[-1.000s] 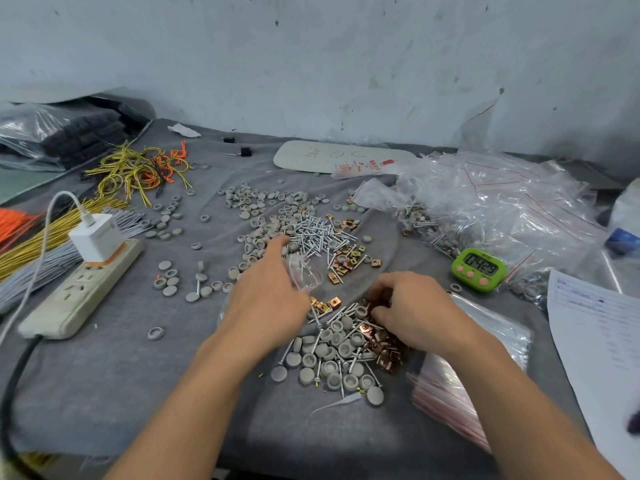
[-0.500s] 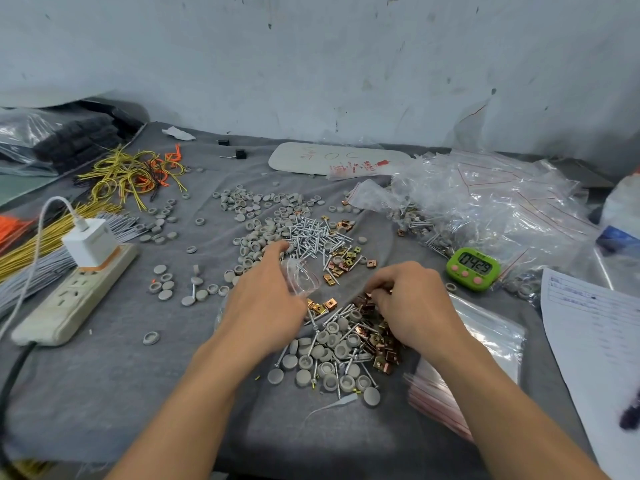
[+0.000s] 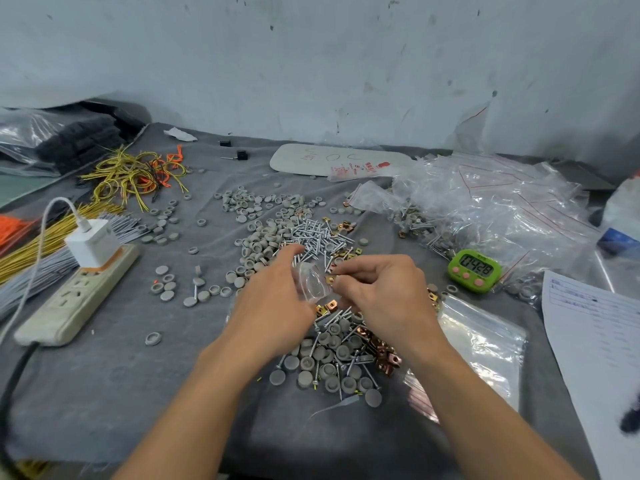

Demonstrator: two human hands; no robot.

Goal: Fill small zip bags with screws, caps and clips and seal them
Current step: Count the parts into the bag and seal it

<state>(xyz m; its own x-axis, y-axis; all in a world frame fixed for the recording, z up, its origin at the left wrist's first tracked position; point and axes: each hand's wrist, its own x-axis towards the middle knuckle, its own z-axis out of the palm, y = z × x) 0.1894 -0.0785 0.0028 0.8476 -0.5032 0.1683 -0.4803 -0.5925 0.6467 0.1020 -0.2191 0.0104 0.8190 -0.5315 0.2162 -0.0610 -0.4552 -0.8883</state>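
L hand [image 3: 277, 301] pinches the zip bag [image 3: 311, 284], mouth facing right. R hand [image 3: 381, 296] pinches a copper clip [image 3: 330, 279] right at that mouth, above the parts pile [image 3: 339, 351]. Prob a short push leftward next.

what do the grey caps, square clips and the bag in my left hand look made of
Grey caps: dull matte surface, likely plastic or rubber. Square clips: coppery shine, probably plated metal. Bag in the left hand: clear, glossy, creased, thin plastic film.
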